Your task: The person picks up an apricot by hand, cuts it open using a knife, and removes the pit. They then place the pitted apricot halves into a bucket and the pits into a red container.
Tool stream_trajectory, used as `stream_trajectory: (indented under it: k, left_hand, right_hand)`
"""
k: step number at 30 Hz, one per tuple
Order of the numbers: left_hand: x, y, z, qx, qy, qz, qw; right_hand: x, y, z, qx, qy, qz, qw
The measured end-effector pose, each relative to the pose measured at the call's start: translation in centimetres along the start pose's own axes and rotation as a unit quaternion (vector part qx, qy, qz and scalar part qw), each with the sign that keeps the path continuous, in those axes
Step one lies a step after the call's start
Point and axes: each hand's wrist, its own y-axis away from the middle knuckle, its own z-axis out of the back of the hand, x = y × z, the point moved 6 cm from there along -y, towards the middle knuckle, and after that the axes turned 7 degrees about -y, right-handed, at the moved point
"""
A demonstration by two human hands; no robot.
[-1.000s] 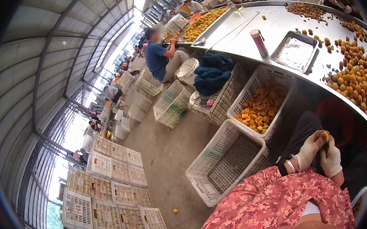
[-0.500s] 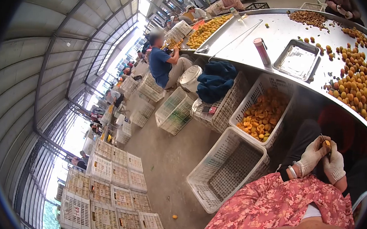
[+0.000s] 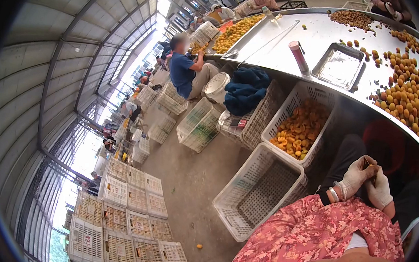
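Observation:
My left hand [image 3: 355, 178], in a light work glove with darkened fingers and a bracelet at the wrist, is closed at the right of the view. Touching it at the fingertips is my right hand [image 3: 379, 189], also gloved and closed. A small orange bit shows between the fingertips; the rest of what they hold is hidden. Both hands are above my lap, over a red floral garment [image 3: 310, 227]. Left of them stands a crate of opened orange fruit [image 3: 295, 133], with an empty white crate [image 3: 258, 194] in front of it.
Above my hands, a metal table [image 3: 275, 45] bears whole orange fruit [image 3: 404, 99], a metal tray [image 3: 340, 66] and a pink flask [image 3: 299, 57]. A seated person in blue [image 3: 182, 72] is farther off. Stacked crates [image 3: 124, 215] stand lower left; dark blue cloth [image 3: 246, 90] lies on a crate.
The fingers of both hands have drawn closer over the fruit, which showed more plainly before. A thin upright tip above them is no longer seen.

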Motion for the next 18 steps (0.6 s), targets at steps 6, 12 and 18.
stream_trajectory:
  k: [6,12,18]
  left_hand:
    - [0.0,0.4,-0.3,0.01,-0.035,0.017,0.999]
    - [0.0,0.6,-0.3,0.019,-0.042,0.027,0.999]
    - [-0.3,0.7,-0.5,0.037,-0.055,0.021,0.998]
  right_hand:
    - [-0.3,0.0,-0.7,0.028,-0.154,-0.115,0.981]
    - [1.6,0.1,-1.2,0.054,-0.272,-0.217,0.936]
    - [2.4,0.0,-1.0,0.077,-0.273,-0.228,0.931]
